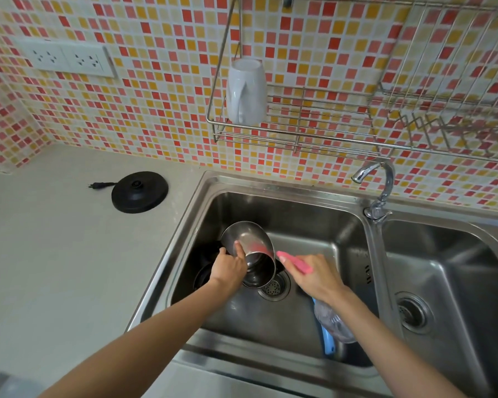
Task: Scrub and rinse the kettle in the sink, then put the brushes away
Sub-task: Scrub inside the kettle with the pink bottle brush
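No brand or writing is showing anywhere, and the steel kettle (252,254) is lying tilted in the left basin of the sink (314,202), its shiny open mouth facing up toward the camera with a pink reflection on the inner wall. The left hand (227,268) is gripping the kettle's rim, thumb inside, while its dark handle and lid are sitting half hidden beneath that hand. Just right of the kettle, the right hand (314,275) is closing around a pink brush (295,262) whose bristles are hidden, and a blue brush (328,338) under a clear plastic thing (332,321) is lying below the right wrist, hard to make out.
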